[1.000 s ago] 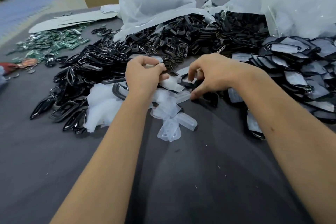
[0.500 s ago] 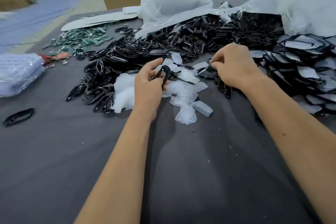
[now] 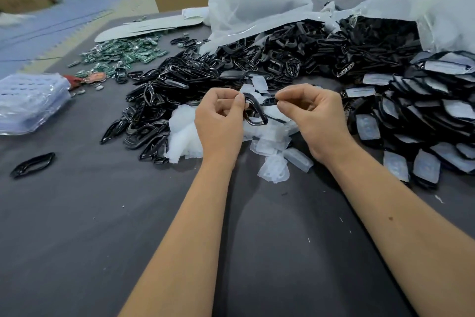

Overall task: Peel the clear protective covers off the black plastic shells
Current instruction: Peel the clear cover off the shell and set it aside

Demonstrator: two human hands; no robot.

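Note:
My left hand (image 3: 221,121) pinches a black frame-shaped plastic shell (image 3: 255,111) by its upper end and holds it above the table. My right hand (image 3: 312,116) is level with it on the right, and its thumb and forefinger pinch a small dark piece (image 3: 270,101) beside the shell. Whether that piece is joined to the shell I cannot tell. Under both hands lies a heap of peeled clear covers (image 3: 272,157). Black shells with covers on them (image 3: 421,121) are stacked to the right.
A big pile of bare black shells (image 3: 180,90) spreads behind and left of my hands. Clear plastic bags (image 3: 257,5) lie at the back. Green parts (image 3: 123,55), a stack of clear trays (image 3: 28,100) and a lone black shell (image 3: 33,164) sit at the left on the grey table (image 3: 128,226).
My right hand came back from the shell pile on the right and now pinches a small piece next to the shell. My left hand lifted the black shell higher.

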